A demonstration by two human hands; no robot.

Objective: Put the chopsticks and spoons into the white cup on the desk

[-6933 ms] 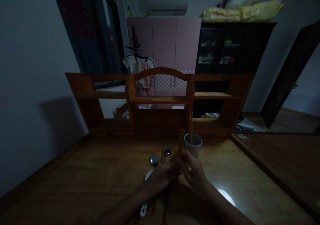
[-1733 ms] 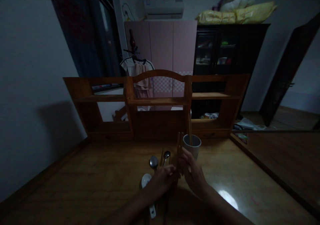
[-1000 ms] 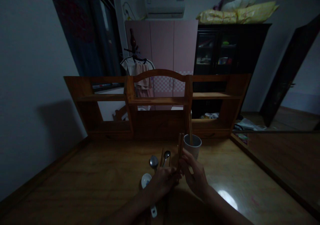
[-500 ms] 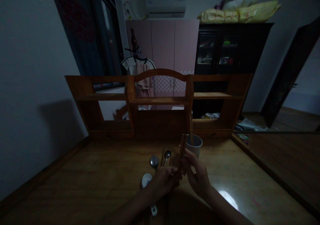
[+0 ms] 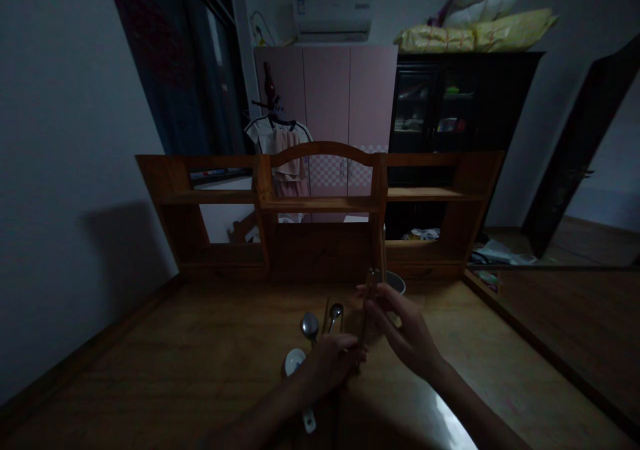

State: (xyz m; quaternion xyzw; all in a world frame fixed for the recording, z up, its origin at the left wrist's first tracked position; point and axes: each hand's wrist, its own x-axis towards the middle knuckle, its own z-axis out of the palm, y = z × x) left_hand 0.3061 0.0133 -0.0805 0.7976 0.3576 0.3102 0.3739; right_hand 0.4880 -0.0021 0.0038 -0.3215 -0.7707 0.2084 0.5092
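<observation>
Upright chopsticks (image 5: 367, 317) stand between my two hands over the table. My left hand (image 5: 336, 362) is closed round their lower part. Higher up, my right hand (image 5: 406, 327) pinches them near the top ends with thumb and fingers. Left of the hands lie a large metal spoon (image 5: 310, 325), a smaller metal spoon (image 5: 336, 311) and a white spoon (image 5: 295, 361), whose middle is covered by my left forearm. Thin sticks (image 5: 327, 311) lie beside the small spoon. Behind my right hand is a cup (image 5: 397, 282), mostly hidden, with a long stick (image 5: 383, 253) standing at it.
A wooden shelf unit (image 5: 320, 203) rises along the table's far edge. The wooden tabletop (image 5: 215, 343) reaches out to both sides, with a raised edge (image 5: 540, 343) at right. A wall (image 5: 75, 237) borders the left side.
My right hand has moved up along the chopsticks towards their top ends and now covers more of the cup. My left hand has stayed nearly in place. The view has tilted slightly.
</observation>
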